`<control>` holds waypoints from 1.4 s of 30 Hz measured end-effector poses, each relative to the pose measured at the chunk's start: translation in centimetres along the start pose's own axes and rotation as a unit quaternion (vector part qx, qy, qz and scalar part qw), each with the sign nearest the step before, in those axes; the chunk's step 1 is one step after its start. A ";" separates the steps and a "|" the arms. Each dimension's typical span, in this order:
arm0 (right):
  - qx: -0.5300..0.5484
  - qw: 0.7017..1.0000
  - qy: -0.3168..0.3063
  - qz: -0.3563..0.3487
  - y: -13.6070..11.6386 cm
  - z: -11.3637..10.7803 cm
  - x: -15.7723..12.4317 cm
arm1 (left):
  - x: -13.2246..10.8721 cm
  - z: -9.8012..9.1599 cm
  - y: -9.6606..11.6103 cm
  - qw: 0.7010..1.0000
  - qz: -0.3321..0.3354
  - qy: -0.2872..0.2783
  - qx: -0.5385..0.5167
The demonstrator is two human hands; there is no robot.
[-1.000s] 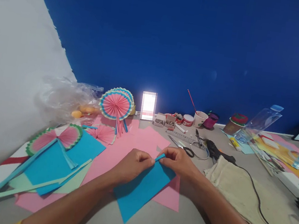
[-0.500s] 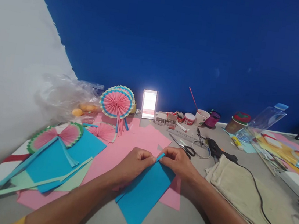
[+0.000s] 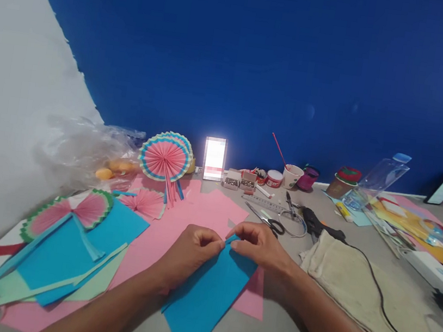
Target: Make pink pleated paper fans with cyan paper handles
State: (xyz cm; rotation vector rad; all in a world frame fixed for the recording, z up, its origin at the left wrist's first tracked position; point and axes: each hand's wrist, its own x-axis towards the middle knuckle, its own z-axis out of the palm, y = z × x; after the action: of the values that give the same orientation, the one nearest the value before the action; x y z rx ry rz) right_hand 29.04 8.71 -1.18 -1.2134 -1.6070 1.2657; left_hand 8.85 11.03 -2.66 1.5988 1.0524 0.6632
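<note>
A blue paper sheet (image 3: 212, 291) lies in front of me, its far edge turned over in a narrow fold. At the left end of that fold, my left hand (image 3: 199, 248) pinches the paper between thumb and finger. My right hand (image 3: 258, 242) pinches the same fold just to the right, the fingertips of both hands close together. Under the blue sheet are pink sheets (image 3: 207, 208). Left of my hands lie a green-edged pink pleated piece (image 3: 95, 209) and another blue sheet (image 3: 127, 221). A round pleated pink fan (image 3: 165, 155) stands behind.
Scissors (image 3: 276, 226), a ruler (image 3: 261, 201) and a black glue gun (image 3: 320, 224) lie beyond my right hand. A beige cloth (image 3: 354, 278) with a black cable across it is at the right. Farther back are a paper cup (image 3: 292, 177), a clear bottle (image 3: 380, 180) and a bright phone (image 3: 215, 158).
The view has shifted slightly, so most things appear farther left. Both hands still pinch the blue paper; its folded edge now looks flatter, and my right fingers have shifted a little.
</note>
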 end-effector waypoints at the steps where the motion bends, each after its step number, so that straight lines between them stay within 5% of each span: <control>1: -0.022 1.000 0.010 -0.011 0.0 0.1 0.0 | 0.0 0.0 0.0 1.000 0.001 0.001 -0.002; 12: -0.070 0.995 0.071 -0.019 0.0 1.1 -0.2 | -0.4 0.3 0.8 0.998 0.027 0.003 0.053; 42: -0.081 0.996 0.033 0.016 -0.5 0.8 -0.4 | -0.6 0.4 0.3 0.999 0.033 0.003 0.042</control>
State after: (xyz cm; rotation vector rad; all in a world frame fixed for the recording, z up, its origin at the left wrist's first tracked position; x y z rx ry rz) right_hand 28.27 8.10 -0.89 -1.3703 -1.6725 1.1199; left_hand 8.97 10.34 -2.42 1.7115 1.0477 0.6763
